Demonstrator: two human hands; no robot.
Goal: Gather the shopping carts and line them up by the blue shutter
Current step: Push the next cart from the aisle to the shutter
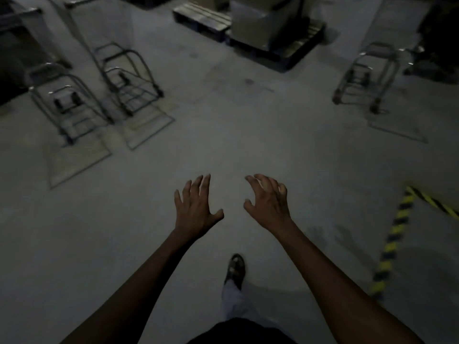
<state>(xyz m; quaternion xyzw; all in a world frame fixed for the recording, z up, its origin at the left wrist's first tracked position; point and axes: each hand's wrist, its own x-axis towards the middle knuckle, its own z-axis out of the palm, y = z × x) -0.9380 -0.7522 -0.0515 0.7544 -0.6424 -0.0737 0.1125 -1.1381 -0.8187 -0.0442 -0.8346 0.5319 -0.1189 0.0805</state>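
Concrete floor [223,135]; shopping carts [130,81] lengthwise near-to-far.

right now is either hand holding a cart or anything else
Nothing is held. The left hand and right hand hang empty over the floor, apart from every cart.

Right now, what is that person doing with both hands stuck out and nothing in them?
A person is stepping across a dim floor, one foot forward. The left hand and right hand reach out in front, both empty. Two metal carts stand side by side on the left, the left cart and the middle cart. A third cart stands alone on the right. No hand touches any cart yet, and no blue shutter shows in this view.
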